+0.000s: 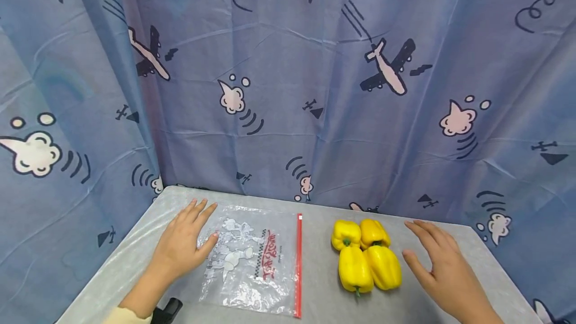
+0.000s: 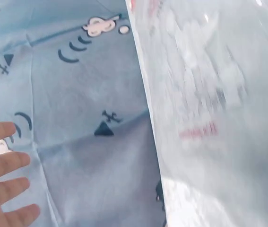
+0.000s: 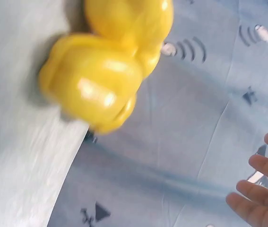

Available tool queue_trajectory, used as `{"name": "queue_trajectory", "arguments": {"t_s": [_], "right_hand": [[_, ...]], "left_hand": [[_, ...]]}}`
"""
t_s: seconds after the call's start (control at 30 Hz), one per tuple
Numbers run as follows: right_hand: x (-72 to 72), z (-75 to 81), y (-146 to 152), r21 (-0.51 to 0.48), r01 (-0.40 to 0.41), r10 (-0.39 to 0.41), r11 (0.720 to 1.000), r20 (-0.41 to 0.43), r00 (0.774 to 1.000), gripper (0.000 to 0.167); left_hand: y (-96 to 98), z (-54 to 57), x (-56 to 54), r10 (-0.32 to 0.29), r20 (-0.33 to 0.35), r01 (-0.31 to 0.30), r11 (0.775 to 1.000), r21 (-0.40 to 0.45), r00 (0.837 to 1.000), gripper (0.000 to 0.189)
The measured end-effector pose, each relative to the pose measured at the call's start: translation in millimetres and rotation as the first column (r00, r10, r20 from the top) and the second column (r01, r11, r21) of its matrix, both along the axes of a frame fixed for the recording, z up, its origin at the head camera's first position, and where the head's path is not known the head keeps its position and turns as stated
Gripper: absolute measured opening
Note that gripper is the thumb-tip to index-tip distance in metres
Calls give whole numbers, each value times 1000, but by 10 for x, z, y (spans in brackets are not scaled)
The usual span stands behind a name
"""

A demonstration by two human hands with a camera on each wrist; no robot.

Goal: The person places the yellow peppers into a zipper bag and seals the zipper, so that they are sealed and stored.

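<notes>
A clear zip bag [image 1: 252, 284] with a red slider strip along its right edge lies flat on the table. Printed white figures and red lettering mark its face. My left hand [image 1: 182, 244] is over the bag's left side, fingers spread and holding nothing; whether it touches the plastic I cannot tell. Several yellow bell peppers [image 1: 355, 269] sit clustered to the right of the bag. Beside them on the right is my right hand [image 1: 450, 269], its fingers extended, apart from the peppers. In the right wrist view the peppers [image 3: 96, 80] appear close and slightly blurred.
The table [image 1: 315, 299] has a pale grey cover. A blue curtain [image 1: 279, 114] printed with planes and stars hangs behind it and along both sides. Near my left wrist is a black object [image 1: 168, 310], partly out of frame.
</notes>
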State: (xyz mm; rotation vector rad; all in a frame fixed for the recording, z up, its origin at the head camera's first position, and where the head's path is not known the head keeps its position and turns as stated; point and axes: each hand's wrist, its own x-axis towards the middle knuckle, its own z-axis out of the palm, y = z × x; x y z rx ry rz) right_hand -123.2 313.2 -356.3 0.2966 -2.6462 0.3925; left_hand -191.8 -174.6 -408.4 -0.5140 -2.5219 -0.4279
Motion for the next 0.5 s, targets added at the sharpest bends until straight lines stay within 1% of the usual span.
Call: {"name": "queue_trajectory", "arguments": {"t_s": [0.1, 0.2, 0.33, 0.4, 0.5], "right_hand": [[-2, -2, -155, -39, -25, 24, 999, -9, 1000, 48], [-3, -19, -295, -98, -50, 48, 994, -21, 999, 45], [-23, -66, -448, -185, -100, 85, 978, -86, 993, 41], [-42, -105, -523, -240, -129, 102, 962, -124, 987, 39], [-62, -155, -657, -349, -177, 135, 920, -143, 980, 35]], "left_hand": [[96, -36, 0, -18, 21, 17, 1000, 25, 1000, 59], [188, -77, 3, -32, 42, 30, 998, 49, 999, 61], [306, -125, 7, -52, 69, 46, 996, 82, 996, 62], [360, -147, 9, -64, 81, 56, 994, 95, 995, 63], [428, -181, 12, -75, 94, 65, 992, 108, 993, 63]]}}
